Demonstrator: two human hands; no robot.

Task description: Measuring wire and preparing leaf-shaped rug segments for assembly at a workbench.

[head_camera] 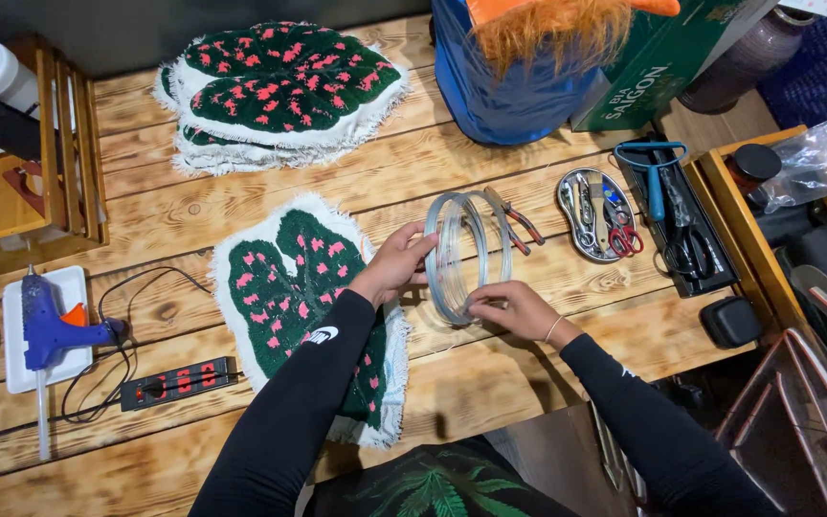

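Observation:
A coil of silver wire (452, 251) stands on edge on the wooden table (241, 191). My left hand (396, 265) grips its left side, fingers curled over the strands. My right hand (514, 308) pinches the lower right of the coil. Under my left forearm lies a leaf-shaped tufted piece (291, 287), dark green with pink spots and a white fringe. Pliers with dark red handles (517, 219) lie just behind the coil.
A stack of similar tufted leaves (284, 91) sits at the back. A blue glue gun (48, 330) rests on a white tray, beside a black power strip (179, 382). A metal dish (593, 213) with small tools, red scissors (626, 235) and a black tray (681, 225) lie right.

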